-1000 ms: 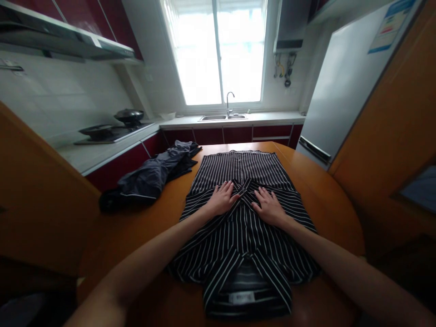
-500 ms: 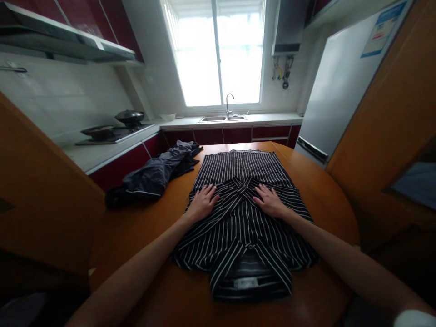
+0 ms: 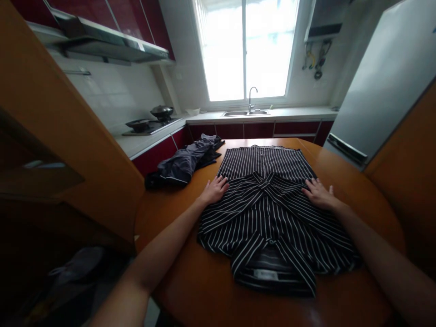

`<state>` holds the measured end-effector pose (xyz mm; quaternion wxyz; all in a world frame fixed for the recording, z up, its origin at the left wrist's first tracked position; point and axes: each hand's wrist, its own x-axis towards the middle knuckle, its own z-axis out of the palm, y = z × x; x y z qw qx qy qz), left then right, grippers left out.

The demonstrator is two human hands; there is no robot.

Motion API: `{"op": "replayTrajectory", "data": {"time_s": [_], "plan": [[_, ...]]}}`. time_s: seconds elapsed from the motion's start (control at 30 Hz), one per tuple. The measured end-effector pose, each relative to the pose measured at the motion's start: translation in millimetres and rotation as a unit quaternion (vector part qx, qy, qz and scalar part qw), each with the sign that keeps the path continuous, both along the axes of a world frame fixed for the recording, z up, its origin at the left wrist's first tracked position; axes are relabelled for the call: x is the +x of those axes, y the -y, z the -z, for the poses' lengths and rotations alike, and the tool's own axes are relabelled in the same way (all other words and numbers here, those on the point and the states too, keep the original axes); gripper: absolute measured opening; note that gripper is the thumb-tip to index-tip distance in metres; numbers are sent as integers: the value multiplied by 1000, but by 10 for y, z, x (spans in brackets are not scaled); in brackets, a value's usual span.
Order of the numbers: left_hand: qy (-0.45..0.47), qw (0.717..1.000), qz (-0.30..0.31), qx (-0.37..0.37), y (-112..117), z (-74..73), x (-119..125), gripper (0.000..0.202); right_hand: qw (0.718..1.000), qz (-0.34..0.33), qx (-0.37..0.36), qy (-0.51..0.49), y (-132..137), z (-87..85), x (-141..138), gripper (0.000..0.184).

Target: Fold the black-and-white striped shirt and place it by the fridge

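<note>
A black shirt with white stripes [image 3: 269,213] lies spread on the wooden table [image 3: 368,218], its collar toward me and its hem at the far side. Both sleeves are folded inward and cross near the middle of the front. On the shirt's left edge rests my left hand [image 3: 215,190], palm down with fingers stretched. My right hand [image 3: 319,194] lies flat at the right edge, fingers apart, over the folded sleeve's side. Neither hand grips the cloth. A white label [image 3: 265,274] shows inside the collar.
A heap of dark clothes [image 3: 185,163] lies on the table's left side. Beyond stand a counter with a sink [image 3: 235,113], a stove with a lidded pan [image 3: 162,111], and at right a fridge [image 3: 378,86]. An orange wooden panel [image 3: 102,159] rises at left.
My hands have moved apart, from the crossed sleeves outward to the shirt's left and right edges. The view has turned left, so everything sits farther right.
</note>
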<state>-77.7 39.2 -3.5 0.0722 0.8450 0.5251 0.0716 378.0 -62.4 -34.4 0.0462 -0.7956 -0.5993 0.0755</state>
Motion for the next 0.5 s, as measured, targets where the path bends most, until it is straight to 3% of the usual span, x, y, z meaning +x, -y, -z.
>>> {"op": "replayTrajectory", "data": {"time_s": [0.13,0.3,0.5], "plan": [[10,1000,-7,-20,-110,-20,-163,60,1000,4,11,-4,-20,56,27,77],[12,997,14,72,-27,-59,-39,59,999,37,29,-16,-50,72,158,79],[-44,997,61,24,-44,64,44,62,998,24,9,-48,-23,-71,228,69]]}}
